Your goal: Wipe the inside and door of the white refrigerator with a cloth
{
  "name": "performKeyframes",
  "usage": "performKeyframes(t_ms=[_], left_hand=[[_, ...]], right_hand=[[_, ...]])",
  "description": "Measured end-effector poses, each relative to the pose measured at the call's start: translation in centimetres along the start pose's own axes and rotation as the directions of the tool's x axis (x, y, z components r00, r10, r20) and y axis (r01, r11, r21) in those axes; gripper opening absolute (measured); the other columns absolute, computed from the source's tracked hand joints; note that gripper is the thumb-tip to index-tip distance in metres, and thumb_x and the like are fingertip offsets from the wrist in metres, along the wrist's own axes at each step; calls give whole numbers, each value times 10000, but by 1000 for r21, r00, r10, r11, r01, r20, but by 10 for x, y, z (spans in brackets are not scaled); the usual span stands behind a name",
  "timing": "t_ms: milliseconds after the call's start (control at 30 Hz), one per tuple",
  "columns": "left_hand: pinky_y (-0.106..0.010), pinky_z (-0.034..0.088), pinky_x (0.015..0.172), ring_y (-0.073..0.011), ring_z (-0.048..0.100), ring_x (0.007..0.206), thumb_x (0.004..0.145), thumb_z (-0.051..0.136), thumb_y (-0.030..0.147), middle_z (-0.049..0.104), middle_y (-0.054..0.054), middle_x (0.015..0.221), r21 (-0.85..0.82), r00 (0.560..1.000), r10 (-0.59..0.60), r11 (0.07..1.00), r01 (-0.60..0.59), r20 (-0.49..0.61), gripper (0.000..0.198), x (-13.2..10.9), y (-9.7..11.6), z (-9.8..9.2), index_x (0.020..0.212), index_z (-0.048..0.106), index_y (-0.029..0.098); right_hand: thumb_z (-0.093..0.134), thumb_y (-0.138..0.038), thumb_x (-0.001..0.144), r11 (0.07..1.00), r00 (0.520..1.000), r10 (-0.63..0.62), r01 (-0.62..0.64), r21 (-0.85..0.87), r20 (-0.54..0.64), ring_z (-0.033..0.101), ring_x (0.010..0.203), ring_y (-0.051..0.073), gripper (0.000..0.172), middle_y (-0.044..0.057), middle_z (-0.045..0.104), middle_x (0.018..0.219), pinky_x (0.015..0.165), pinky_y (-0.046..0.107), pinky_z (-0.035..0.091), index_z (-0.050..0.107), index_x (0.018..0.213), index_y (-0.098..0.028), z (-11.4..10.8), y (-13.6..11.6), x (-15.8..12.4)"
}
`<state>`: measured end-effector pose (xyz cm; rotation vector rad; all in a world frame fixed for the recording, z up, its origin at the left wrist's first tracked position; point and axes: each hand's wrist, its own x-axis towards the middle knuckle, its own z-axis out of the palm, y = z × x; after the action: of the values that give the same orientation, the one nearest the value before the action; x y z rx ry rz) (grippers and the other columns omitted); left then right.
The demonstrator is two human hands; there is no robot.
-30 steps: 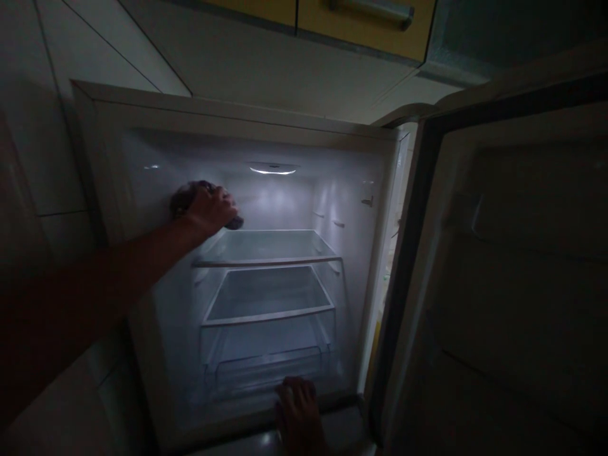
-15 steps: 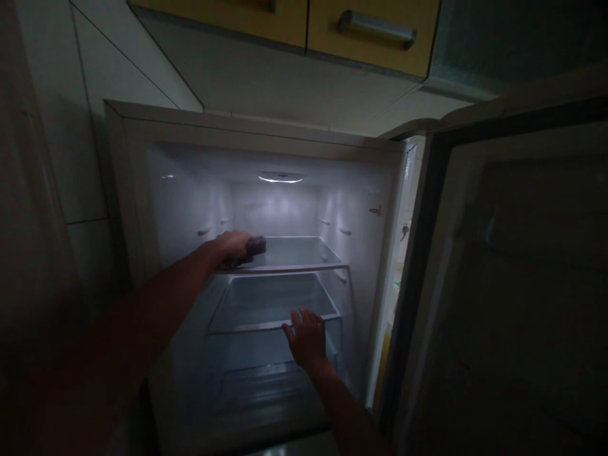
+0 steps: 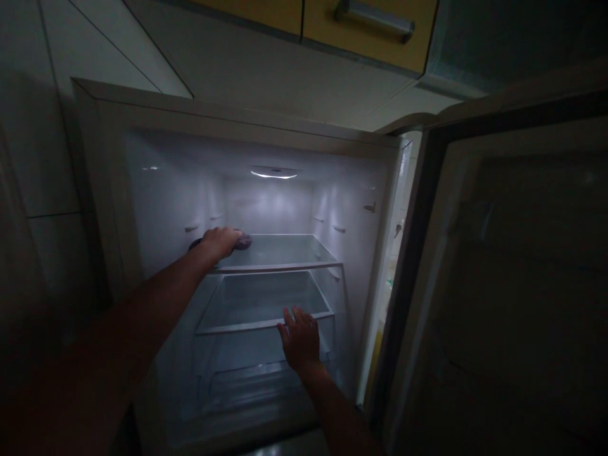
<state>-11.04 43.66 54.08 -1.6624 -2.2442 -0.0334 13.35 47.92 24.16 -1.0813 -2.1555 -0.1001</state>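
Note:
Inside the open fridge point(image 3: 111, 190), my left hand point(image 3: 219, 242) is closed on a dark cloth point(image 3: 244, 240) at the left side of the upper glass shelf point(image 3: 280, 252). Part of the cloth shows past the fingers, and a dark bit shows behind the wrist. My right hand point(image 3: 300, 337) has its fingers apart and holds nothing. It is at the front edge of the lower glass shelf point(image 3: 266, 297); whether the fingertips touch that edge I cannot tell.
The fridge door point(image 3: 513, 285) stands open on the right. A clear drawer point(image 3: 256, 380) sits below the shelves. A lit lamp point(image 3: 274, 174) is in the fridge ceiling. Yellow cabinets point(image 3: 370, 47) hang above, and a tiled wall point(image 3: 47, 152) is on the left.
My left hand has moved a little left with the cloth along the upper shelf. The right hand stays by the lower shelf's edge. The view has shifted slightly.

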Motion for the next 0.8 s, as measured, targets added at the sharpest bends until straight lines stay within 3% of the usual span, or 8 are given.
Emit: performKeyframes(t_ms=[233, 367, 533, 600, 700, 733, 800], left_hand=[[-403, 553, 949, -359, 716, 1215, 873, 638, 217, 736, -184, 1389, -43, 1000, 8, 999, -8, 15, 559, 19, -4, -1, 1428, 685, 257], [-373, 569, 866, -326, 761, 1054, 760, 741, 201, 816, -117, 1156, -90, 997, 57, 995, -51, 59, 488, 13, 5, -11, 1242, 775, 269], [-326, 556, 776, -241, 766, 838, 740, 775, 222, 820, -43, 898, -259, 961, 256, 940, -221, 107, 267, -21, 21, -35, 998, 815, 279], [-321, 550, 705, -220, 746, 723, 801, 737, 312, 798, -45, 796, -416, 920, 359, 869, -269, 154, 153, -42, 19, -44, 932, 796, 257], [-319, 548, 610, -205, 715, 613, 859, 698, 473, 775, -45, 733, -665, 856, 472, 710, -230, 209, 247, -73, 7, -53, 919, 768, 244], [-322, 559, 611, -207, 720, 622, 856, 707, 513, 779, -44, 750, -717, 854, 487, 660, -223, 182, 286, -83, 4, -54, 928, 761, 241], [-341, 603, 685, -232, 759, 734, 839, 726, 555, 806, -47, 849, -752, 892, 448, 607, -259, 55, 354, -101, 4, -49, 991, 755, 237]], right_hand=[[571, -424, 1115, 999, 999, 25, -24, -24, 41, 537, 1469, 279, 436, 112, 613, 1569, 1218, 502, 369, 624, 1526, -290, -3, -5, 0], [561, -425, 1117, 1000, 998, 26, -25, -19, 50, 530, 1477, 273, 439, 114, 614, 1568, 1224, 493, 360, 620, 1530, -288, -6, -6, 0], [579, -390, 1105, 993, 995, 58, -66, 103, 81, 517, 1494, 289, 424, 136, 600, 1581, 1245, 515, 338, 645, 1505, -265, -13, -7, 1], [628, -348, 1077, 972, 990, 79, -102, 210, 115, 509, 1505, 301, 411, 147, 597, 1581, 1259, 531, 328, 672, 1475, -253, -19, -5, 4], [658, -335, 1055, 932, 984, 97, -143, 333, 150, 545, 1475, 312, 322, 150, 640, 1533, 1263, 543, 338, 752, 1347, -240, -30, -2, 11], [635, -365, 1069, 918, 983, 99, -150, 368, 153, 565, 1456, 313, 292, 152, 659, 1507, 1260, 544, 351, 780, 1282, -229, -33, -4, 13], [513, -452, 1124, 883, 984, 89, -149, 444, 154, 616, 1404, 287, 379, 144, 696, 1455, 1235, 514, 412, 792, 1236, -221, -38, -12, 15]])
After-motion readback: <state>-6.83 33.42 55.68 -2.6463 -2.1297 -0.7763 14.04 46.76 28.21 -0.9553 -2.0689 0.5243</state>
